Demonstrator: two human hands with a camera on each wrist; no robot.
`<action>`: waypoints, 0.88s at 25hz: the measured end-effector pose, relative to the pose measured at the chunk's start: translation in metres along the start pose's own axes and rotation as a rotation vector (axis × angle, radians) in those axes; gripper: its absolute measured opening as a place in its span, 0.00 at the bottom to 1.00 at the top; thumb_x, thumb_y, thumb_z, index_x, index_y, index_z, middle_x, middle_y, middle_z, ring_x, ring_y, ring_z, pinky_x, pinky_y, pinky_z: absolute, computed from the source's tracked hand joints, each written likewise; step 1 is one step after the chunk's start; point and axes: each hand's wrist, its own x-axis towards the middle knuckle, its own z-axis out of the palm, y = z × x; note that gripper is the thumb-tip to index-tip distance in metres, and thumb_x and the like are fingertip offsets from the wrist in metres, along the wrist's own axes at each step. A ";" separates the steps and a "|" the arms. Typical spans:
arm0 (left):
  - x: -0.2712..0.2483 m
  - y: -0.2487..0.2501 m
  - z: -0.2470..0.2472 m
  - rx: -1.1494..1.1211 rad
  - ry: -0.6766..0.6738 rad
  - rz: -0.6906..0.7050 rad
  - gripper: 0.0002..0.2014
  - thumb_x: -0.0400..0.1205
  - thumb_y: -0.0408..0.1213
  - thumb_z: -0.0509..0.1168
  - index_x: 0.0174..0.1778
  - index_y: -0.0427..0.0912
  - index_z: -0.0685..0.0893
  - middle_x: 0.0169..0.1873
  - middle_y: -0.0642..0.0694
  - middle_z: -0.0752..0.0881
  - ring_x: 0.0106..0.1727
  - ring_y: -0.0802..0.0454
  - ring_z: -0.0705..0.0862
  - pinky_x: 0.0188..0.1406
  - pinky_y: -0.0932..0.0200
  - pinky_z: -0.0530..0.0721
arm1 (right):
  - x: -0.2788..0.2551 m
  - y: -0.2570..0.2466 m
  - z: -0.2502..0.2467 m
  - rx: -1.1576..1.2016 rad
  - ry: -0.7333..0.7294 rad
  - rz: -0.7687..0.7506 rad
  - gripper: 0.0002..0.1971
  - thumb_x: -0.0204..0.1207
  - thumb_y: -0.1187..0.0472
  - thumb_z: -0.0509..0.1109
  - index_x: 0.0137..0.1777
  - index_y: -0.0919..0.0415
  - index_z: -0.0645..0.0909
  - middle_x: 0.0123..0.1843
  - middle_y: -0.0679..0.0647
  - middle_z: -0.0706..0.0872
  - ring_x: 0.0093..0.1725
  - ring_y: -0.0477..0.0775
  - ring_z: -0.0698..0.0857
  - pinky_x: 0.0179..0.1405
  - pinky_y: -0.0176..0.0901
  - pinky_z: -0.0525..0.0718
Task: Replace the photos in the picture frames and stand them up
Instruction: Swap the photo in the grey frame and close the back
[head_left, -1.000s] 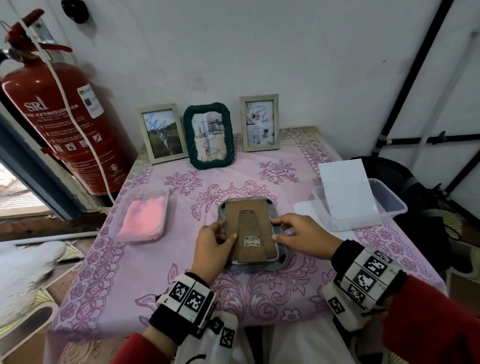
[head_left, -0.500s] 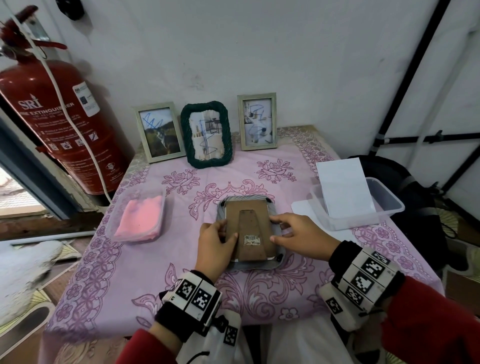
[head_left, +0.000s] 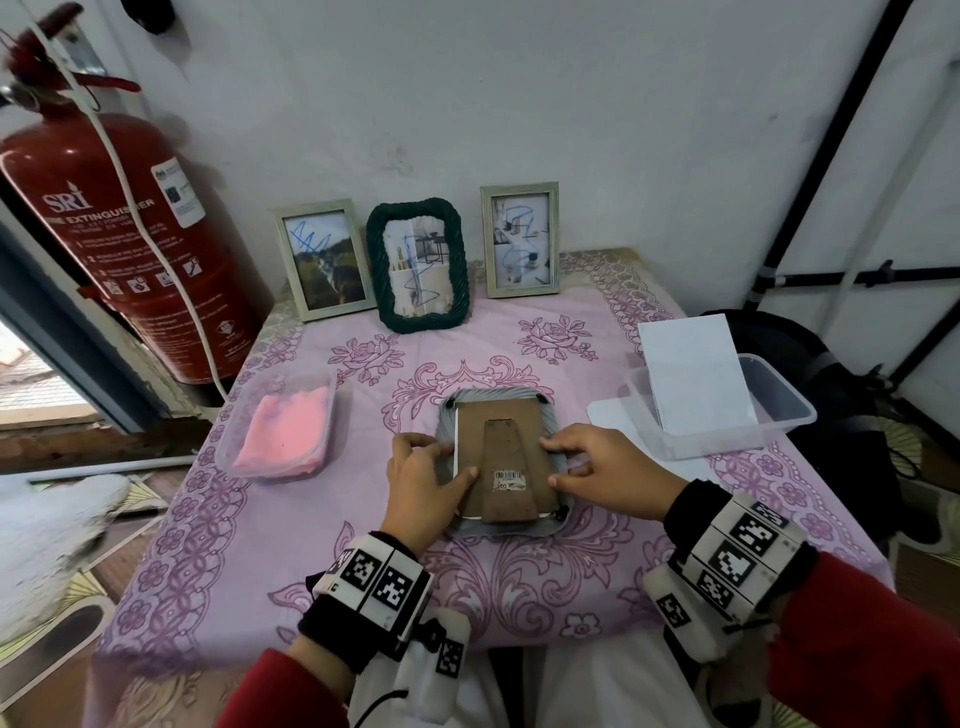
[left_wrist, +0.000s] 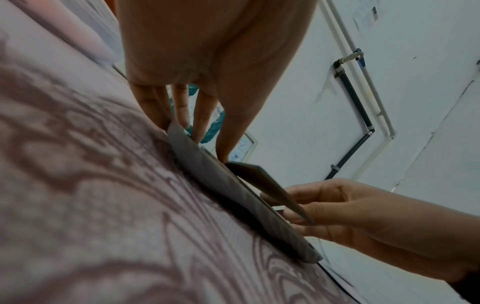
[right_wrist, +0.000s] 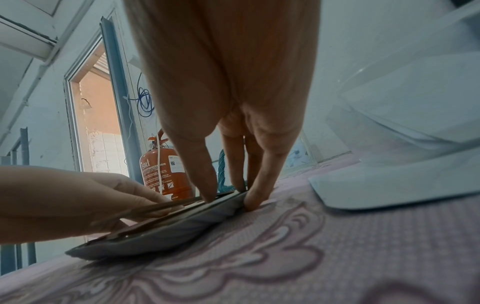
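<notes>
Between both hands, the face-down frame lay unchanged over the past second, backing board seated. Left hand and right hand pinched its side edges; standing it up remained undone.

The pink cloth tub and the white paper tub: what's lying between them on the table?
In the head view, a grey frame lies face down between them, with the left hand and right hand gripping its sides.

Pink-clothed table: three upright frames, face-down frame, two tubs.
</notes>
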 end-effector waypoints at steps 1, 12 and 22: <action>0.000 -0.001 0.000 0.028 -0.005 0.017 0.23 0.76 0.41 0.72 0.66 0.37 0.80 0.61 0.41 0.69 0.66 0.42 0.71 0.70 0.45 0.72 | 0.000 0.000 0.000 -0.008 -0.005 -0.003 0.25 0.73 0.64 0.73 0.71 0.65 0.75 0.67 0.57 0.79 0.65 0.52 0.80 0.62 0.43 0.83; 0.005 -0.006 -0.004 -0.005 -0.026 0.058 0.23 0.76 0.36 0.72 0.67 0.35 0.80 0.61 0.39 0.69 0.66 0.42 0.71 0.72 0.48 0.71 | 0.002 -0.001 0.003 -0.109 -0.064 -0.020 0.25 0.74 0.60 0.73 0.71 0.63 0.76 0.67 0.55 0.74 0.64 0.50 0.76 0.58 0.31 0.77; -0.001 -0.008 -0.012 -0.018 -0.064 0.073 0.22 0.72 0.37 0.76 0.59 0.33 0.82 0.52 0.45 0.66 0.44 0.53 0.74 0.48 0.71 0.77 | 0.003 -0.004 -0.001 -0.196 -0.084 -0.052 0.22 0.74 0.60 0.73 0.68 0.62 0.79 0.66 0.56 0.77 0.64 0.52 0.76 0.59 0.33 0.76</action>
